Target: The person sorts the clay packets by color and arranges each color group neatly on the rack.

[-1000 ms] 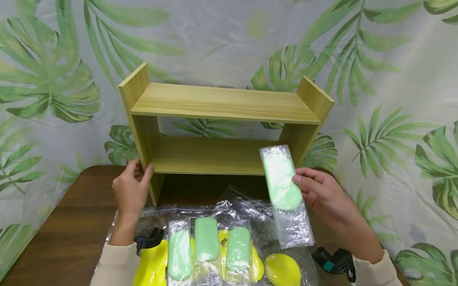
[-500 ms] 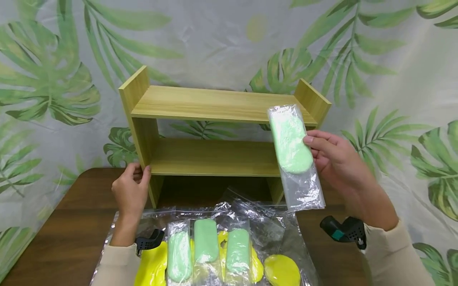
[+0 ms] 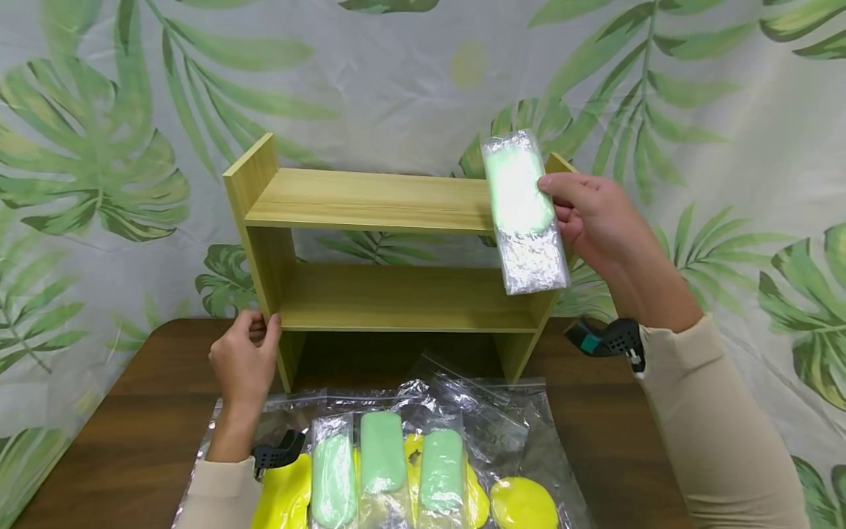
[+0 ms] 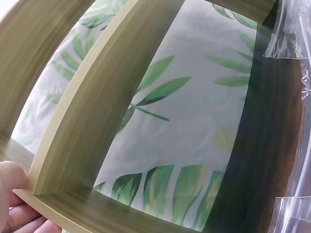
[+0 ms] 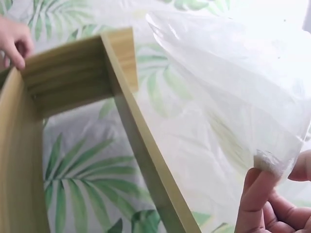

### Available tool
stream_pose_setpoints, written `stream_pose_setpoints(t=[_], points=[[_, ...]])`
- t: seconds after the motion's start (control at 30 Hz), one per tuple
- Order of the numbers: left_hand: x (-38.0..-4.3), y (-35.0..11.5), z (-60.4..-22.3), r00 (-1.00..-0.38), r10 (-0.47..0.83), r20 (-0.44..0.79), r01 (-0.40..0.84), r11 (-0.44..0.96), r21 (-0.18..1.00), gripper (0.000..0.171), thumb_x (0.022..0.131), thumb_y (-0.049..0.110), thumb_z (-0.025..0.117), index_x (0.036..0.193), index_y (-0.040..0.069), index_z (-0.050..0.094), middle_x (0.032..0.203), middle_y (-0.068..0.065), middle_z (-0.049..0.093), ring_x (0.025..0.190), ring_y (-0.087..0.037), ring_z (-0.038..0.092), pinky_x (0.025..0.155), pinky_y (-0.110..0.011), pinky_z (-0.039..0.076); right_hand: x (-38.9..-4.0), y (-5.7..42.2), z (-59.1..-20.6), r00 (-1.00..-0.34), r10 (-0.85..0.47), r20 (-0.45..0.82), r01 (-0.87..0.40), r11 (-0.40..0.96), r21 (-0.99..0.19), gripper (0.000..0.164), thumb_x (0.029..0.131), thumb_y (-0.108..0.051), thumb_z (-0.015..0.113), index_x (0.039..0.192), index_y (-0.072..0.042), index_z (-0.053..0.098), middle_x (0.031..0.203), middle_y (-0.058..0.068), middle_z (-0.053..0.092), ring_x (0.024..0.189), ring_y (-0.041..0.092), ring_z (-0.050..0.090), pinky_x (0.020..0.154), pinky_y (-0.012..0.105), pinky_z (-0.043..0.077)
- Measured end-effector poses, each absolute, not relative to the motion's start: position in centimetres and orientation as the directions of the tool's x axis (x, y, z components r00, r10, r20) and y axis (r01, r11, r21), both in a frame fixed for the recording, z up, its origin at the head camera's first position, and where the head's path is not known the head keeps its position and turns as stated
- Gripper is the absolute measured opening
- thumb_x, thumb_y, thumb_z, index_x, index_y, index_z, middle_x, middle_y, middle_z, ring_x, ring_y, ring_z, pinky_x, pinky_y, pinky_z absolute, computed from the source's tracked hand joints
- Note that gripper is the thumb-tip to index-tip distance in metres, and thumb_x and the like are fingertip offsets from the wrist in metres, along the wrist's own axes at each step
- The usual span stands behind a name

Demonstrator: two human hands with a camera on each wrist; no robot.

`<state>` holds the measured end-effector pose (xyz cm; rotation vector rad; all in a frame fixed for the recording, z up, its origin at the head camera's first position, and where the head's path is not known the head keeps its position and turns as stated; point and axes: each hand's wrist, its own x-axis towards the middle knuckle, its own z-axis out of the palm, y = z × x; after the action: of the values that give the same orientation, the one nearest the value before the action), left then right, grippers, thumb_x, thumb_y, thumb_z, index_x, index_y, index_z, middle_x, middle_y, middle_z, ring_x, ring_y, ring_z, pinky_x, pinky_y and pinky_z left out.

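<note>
A two-tier wooden shelf unit (image 3: 370, 202) stands upright in the middle of the head view. My left hand (image 3: 244, 360) grips the edge of its left side panel at the lower board's height; in the left wrist view the thumb (image 4: 12, 174) lies along the wood. My right hand (image 3: 598, 220) pinches the right edge of a clear plastic packet (image 3: 529, 257) with a pale green rounded slab inside. This packet hangs upright, slightly tilted, overlapping the top board's right end in the head view. The right wrist view shows the packet's clear film (image 5: 228, 82) above the fingers.
In front of the shelf unit, a large clear zip bag (image 3: 562, 441) lies on the dark wooden table (image 3: 125, 433). On it are three packets with green slabs (image 3: 382, 452) and several yellow pieces (image 3: 524, 503). A leaf-patterned cloth (image 3: 396, 66) hangs behind.
My right hand has raised the packet from before the lower board to the top board's height, first up and right, then up and slightly left. My left hand keeps its grip on the side panel.
</note>
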<state>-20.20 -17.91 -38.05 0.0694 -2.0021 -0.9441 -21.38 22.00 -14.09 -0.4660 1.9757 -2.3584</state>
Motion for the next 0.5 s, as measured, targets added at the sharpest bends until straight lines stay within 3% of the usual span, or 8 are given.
stream_pose_setpoints(t=[0.17, 0.5], points=[[-20.3, -18.0, -38.2, -0.598, -0.382, 0.705, 0.298, 0.71, 0.638, 0.022, 0.089, 0.017, 0.07, 0.087, -0.004, 0.065, 0.082, -0.021, 0.07, 0.07, -0.035, 0.068, 0.07, -0.051, 0.049, -23.4, 21.3, -13.3, -0.973, -0.143, 0.18, -0.153, -0.182, -0.971, 0.02, 0.089, -0.014, 0.07, 0.09, 0.004, 0.063, 0.077, 0.007, 0.057, 0.065, 0.013, 0.052, 0.059, 0.022, 0.048], [-20.5, -18.1, -38.3, -0.584, -0.374, 0.721, 0.306, 0.721, 0.622, 0.021, 0.089, 0.017, 0.069, 0.085, -0.003, 0.064, 0.08, -0.019, 0.069, 0.068, -0.034, 0.068, 0.067, -0.05, 0.049, -26.9, 20.9, -13.5, -0.992, -0.063, 0.112, -0.102, -0.144, -0.984, 0.018, 0.088, -0.011, 0.071, 0.093, 0.004, 0.062, 0.086, 0.009, 0.061, 0.074, 0.014, 0.06, 0.065, 0.023, 0.053]])
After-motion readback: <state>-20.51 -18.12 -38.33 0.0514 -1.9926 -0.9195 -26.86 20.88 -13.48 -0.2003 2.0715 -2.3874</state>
